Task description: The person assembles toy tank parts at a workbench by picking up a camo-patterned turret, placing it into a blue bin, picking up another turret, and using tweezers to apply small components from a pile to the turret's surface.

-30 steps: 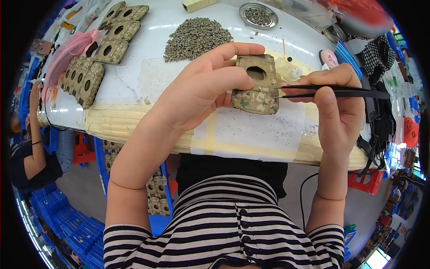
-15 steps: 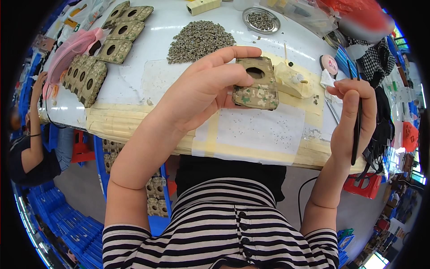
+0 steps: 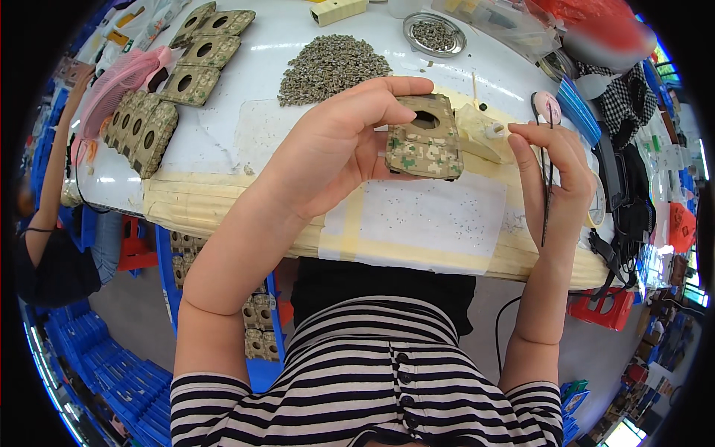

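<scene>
My left hand (image 3: pixel 339 127) grips a flat camouflage-patterned piece (image 3: pixel 424 155) with a dark round hole near its top. Its thumb lies by the hole and the index finger stretches along the upper edge; the fingers behind are hidden. To the right, my right hand (image 3: pixel 562 160) has slim black tweezers (image 3: pixel 547 201) upright in a loose grip, their tips pointing up. Between the hands, beyond the piece, sits a tape-wrapped yellowish block (image 3: pixel 477 132) with a white nozzle-like part. White paper (image 3: pixel 439 231) dotted with tiny specks lies below the piece.
A heap of small grey-brown bits (image 3: pixel 335 71) and a round metal dish (image 3: pixel 409 28) lie farther back. More camouflage pieces (image 3: pixel 149 134) stand at left beside a pink mesh object (image 3: pixel 112 93). Another person's arm (image 3: pixel 56 160) reaches in at far left. A red stool (image 3: pixel 605 309) stands below right.
My right hand has moved left with the tweezers, closer to the camouflage piece. My left thumb has drawn back slightly from the hole. The other person's arm has stretched farther up the table.
</scene>
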Demonstrator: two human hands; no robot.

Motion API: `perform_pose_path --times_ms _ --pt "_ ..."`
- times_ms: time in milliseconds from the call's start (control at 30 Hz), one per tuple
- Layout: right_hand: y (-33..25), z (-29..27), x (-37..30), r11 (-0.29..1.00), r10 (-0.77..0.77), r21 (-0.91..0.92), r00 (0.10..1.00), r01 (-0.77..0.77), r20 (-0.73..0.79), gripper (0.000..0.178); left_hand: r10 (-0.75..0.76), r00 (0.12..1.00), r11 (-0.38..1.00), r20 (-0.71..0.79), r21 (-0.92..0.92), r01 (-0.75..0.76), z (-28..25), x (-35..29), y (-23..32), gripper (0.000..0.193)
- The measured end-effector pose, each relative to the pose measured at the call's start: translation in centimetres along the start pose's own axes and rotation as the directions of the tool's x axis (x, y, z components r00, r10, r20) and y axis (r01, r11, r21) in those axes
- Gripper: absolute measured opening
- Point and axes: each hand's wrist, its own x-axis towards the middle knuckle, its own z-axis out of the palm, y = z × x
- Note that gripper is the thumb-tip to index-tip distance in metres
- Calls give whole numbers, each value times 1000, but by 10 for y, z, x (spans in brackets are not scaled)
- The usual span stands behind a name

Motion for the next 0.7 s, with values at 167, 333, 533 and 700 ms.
perform_pose_path --times_ms 167,333,533,700 --pt "-5 -2 4 1000 -23 -13 1000 23 -2 12 0 1000 1000 -8 2 0 3 -1 1 49" --pt "-4 3 4 999 -30 -24 999 31 36 12 -3 1000 1000 -13 25 3 3 -2 1 49" --pt "-9 -6 8 993 -107 -66 985 99 -135 10 -8 1000 999 -17 48 9 5 -3 2 50" --pt "-24 -14 3 918 66 396 993 -24 -93 8 -45 998 997 42 60 43 5 -4 3 52"
